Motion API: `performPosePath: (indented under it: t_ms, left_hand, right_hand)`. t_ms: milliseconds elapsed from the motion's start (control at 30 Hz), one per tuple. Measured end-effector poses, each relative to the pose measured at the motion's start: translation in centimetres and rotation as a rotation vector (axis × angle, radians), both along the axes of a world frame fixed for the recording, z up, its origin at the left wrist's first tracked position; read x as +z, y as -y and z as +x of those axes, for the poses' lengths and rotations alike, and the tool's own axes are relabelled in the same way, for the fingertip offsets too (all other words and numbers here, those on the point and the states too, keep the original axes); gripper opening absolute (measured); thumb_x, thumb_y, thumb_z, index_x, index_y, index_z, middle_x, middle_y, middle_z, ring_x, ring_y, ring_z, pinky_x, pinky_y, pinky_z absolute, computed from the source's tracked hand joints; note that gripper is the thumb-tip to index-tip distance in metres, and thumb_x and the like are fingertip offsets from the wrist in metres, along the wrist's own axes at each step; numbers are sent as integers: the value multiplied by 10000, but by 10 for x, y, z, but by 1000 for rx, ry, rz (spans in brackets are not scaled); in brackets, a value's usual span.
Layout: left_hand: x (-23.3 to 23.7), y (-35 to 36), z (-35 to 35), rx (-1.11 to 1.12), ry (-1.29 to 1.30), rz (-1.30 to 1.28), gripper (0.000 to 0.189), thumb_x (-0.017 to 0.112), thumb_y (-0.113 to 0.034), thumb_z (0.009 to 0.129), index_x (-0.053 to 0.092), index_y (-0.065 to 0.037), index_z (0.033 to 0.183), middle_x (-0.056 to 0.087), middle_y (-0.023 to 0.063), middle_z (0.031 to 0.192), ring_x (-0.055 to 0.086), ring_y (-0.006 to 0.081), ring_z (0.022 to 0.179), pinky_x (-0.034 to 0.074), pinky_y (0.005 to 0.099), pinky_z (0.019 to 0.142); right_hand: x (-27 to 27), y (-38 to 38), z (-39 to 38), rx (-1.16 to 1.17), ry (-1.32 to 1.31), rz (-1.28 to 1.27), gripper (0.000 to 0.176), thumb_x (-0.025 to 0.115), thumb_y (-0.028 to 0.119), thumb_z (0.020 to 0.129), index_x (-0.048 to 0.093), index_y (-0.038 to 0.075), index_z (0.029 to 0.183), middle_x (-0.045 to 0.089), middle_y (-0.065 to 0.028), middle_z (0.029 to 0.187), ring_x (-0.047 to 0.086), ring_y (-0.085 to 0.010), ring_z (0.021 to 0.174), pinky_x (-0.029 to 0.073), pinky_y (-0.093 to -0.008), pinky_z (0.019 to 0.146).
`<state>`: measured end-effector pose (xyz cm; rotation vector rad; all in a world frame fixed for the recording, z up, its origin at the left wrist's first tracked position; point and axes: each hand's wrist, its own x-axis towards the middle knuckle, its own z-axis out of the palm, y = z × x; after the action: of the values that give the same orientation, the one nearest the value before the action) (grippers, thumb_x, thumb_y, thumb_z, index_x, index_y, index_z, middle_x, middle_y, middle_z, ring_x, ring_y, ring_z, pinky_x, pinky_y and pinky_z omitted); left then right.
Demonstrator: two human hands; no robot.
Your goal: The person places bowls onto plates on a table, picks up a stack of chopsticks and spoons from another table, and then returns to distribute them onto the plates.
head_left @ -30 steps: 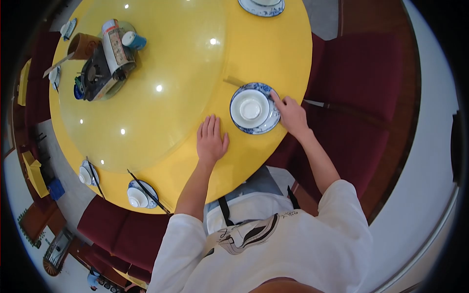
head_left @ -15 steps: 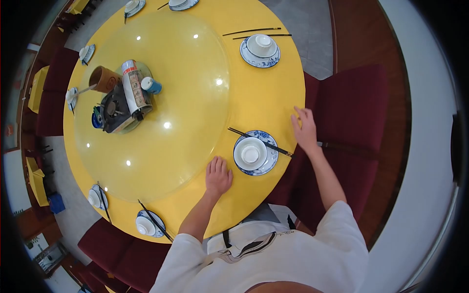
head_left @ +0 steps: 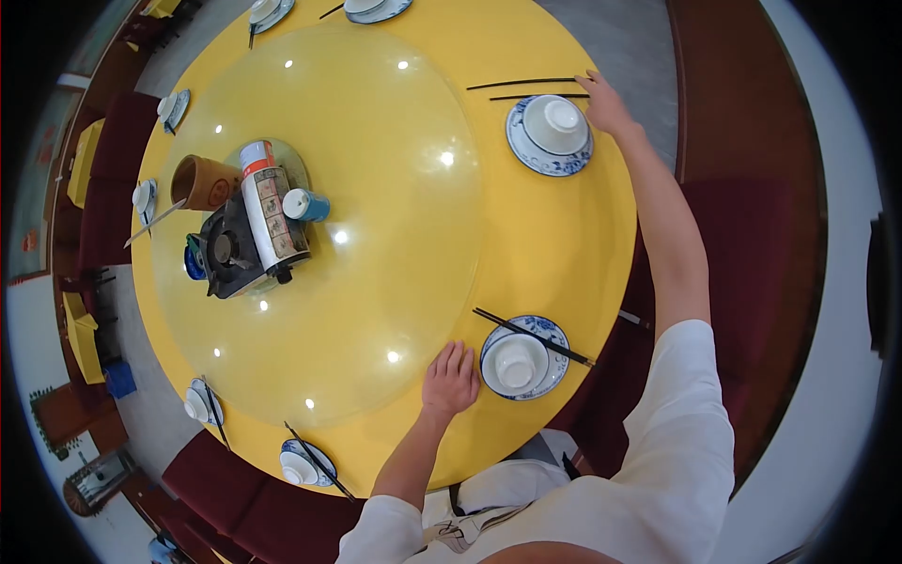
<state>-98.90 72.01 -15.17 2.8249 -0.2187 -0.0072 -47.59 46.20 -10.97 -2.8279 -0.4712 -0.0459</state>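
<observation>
Reaching along the right edge of the yellow table (head_left: 554, 235) with right arm outstretched. Resting left hand (head_left: 450, 383) open, palm down, toward the near edge. Curling right hand (head_left: 584, 81) partway beside a patterned plate (head_left: 556, 167) at far right, touching a slim black chopstick (head_left: 526, 84) near its end; cannot tell whether pinched.

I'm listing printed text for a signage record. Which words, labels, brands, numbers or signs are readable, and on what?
No text is readable.
Silver-and-black metal stove: label too small.
Brown cylindrical container: round mark too blurred.
Blue, white-capped container: any print too small.
White fabric shirt: black print unclear.
</observation>
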Motion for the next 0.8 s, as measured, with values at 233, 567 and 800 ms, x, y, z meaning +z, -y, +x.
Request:
performPosePath:
  t_ms: [233,567,800]
  left_hand:
    - [2,-2,2,29,15,-4,395,561,-292,797,593,-118,1151,507,72,1261,439,231,1215,385,353,953]
    - [3,-1,5,31,55,-1,384,562,-282,789,604,-103,1127,530,77,1239,460,231,1193,390,339,945]
    - [1,-2,5,19,52,-15,388,564,-278,782,606,-107,1127,530,82,1240,460,231,1191,388,341,943]
  right_hand:
    - [-22,-10,52,129,-369,159,587,649,25,763,473,82,1320,454,-191,1346,424,-329,1254,381,-359,1013]
    - [-14,-22,45,-27,-265,-97,272,701,124,766,612,29,1005,623,-159,1082,586,-296,1020,468,-374,859]
    - [-26,-12,55,-71,-265,-90,242,704,180,743,610,10,889,643,-161,851,614,-277,816,474,-350,685]
